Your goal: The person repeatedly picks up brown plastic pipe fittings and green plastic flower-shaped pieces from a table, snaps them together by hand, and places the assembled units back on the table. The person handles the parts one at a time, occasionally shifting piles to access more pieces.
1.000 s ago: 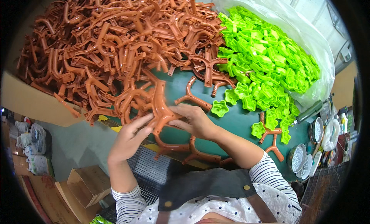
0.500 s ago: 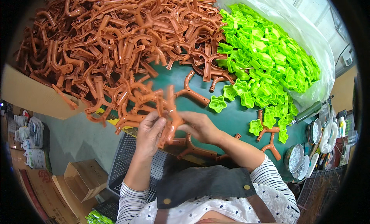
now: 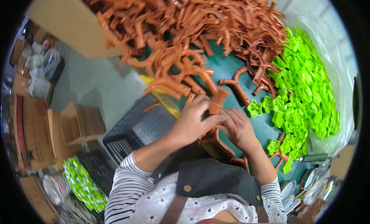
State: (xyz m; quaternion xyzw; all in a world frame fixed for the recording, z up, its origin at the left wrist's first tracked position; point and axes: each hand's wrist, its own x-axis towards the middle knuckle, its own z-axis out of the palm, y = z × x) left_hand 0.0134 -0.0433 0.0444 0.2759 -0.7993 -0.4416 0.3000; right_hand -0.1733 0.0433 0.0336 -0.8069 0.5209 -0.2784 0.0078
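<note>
Between my two hands a brown plastic branch piece (image 3: 219, 100) stands up, its lower part hidden by my fingers. My left hand (image 3: 192, 122) is closed around it, thumb laid across the front. My right hand (image 3: 239, 127) is closed at its lower right side, fingertips meeting my left thumb. Just beyond lie loose brown branch pieces (image 3: 165, 87) at the table edge. Below my hands, close to the apron, rests another forked branch piece (image 3: 221, 143). A separate forked branch (image 3: 241, 91) lies on the green table (image 3: 221, 60), beside a green flower-shaped cup (image 3: 254, 108).
A large heap of brown branch pieces (image 3: 192, 20) covers the far table. Green flower-shaped parts (image 3: 316, 93) spill from a clear plastic bag (image 3: 343, 85) at right. On the left are a grey perforated basket (image 3: 135, 125), an opened cardboard box (image 3: 83, 124) and a cardboard panel (image 3: 73, 23).
The view has swung left, so the table appears shifted right. My hands have closed in around the branch piece. A small brown piece now shows at the basket.
</note>
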